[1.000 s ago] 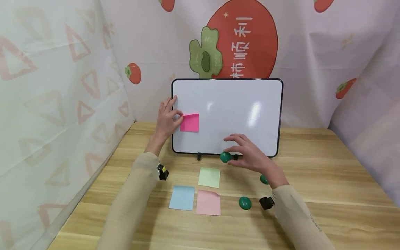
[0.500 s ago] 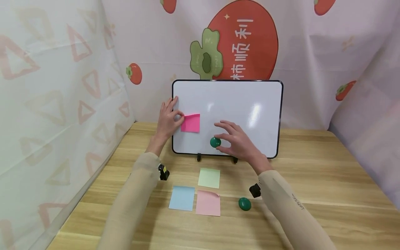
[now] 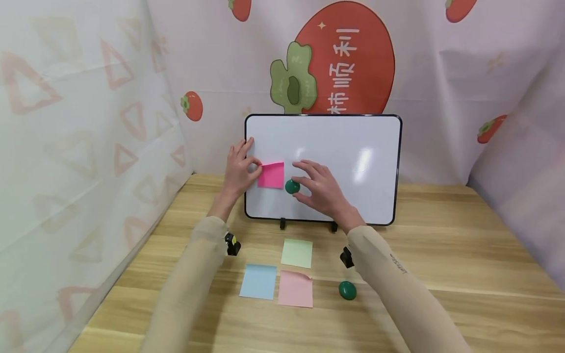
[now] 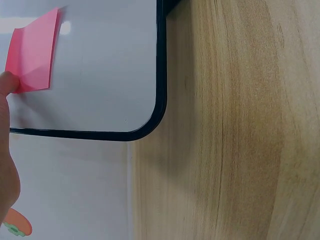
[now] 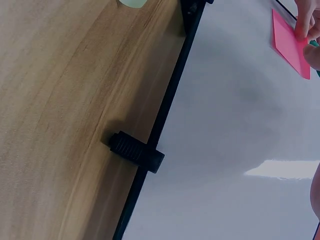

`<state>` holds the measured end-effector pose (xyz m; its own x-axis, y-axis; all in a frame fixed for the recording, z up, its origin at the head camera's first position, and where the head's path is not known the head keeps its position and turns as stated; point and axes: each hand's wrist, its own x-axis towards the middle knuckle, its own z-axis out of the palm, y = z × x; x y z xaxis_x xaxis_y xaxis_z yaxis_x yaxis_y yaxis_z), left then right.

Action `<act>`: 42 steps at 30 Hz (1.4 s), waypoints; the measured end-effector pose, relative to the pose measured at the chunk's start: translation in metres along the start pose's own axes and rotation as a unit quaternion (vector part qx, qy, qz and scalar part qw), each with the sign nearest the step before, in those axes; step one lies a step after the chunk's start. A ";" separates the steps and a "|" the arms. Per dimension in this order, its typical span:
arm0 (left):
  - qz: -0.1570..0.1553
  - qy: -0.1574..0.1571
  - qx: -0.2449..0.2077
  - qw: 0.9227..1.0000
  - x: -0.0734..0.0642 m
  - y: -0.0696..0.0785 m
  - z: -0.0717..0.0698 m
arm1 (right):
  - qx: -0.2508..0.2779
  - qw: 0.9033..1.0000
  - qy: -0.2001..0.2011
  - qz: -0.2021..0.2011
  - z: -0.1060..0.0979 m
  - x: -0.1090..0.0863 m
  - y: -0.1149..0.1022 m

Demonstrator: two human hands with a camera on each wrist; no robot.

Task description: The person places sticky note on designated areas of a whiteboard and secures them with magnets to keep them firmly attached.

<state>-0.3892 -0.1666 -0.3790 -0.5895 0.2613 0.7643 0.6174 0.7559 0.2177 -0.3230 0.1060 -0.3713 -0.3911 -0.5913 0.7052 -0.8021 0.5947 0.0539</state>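
While the bright pink note (image 3: 271, 176) is being pinched by its upper left corner in the left hand (image 3: 240, 170), seemingly to steady it against the whiteboard (image 3: 375, 196), a green disc (image 3: 291, 187) is being gripped rim-wise just beside it by the right hand (image 3: 322, 191), presumably to leave its back free. Both hands' spare fingers are being held extended.

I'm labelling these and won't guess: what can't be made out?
Right wrist view: the green disc, mostly hidden by a fingertip and the right edge; the pale green note, cut off by the top edge.
Left wrist view: the left hand, mostly cut off by the left edge.
Head view: the sleeve lettering, too small to read surely.
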 end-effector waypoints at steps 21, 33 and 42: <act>0.003 -0.003 -0.016 1.000 -0.002 -0.010 -0.009 | -0.106 0.993 -0.036 0.038 0.040 0.070 -0.011; 0.001 -0.011 -0.031 0.999 -0.001 -0.010 0.001 | -0.136 0.984 -0.062 0.094 0.050 0.077 -0.004; 0.006 -0.020 -0.040 0.999 0.001 -0.012 -0.001 | -0.158 0.979 -0.075 0.104 0.056 0.080 -0.004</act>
<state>-0.3966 -0.1757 -0.3800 -0.6011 0.2952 0.7426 0.6629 0.7031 0.2571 -0.3763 0.0255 -0.3552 -0.6121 -0.4985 0.6139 -0.5275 0.8357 0.1528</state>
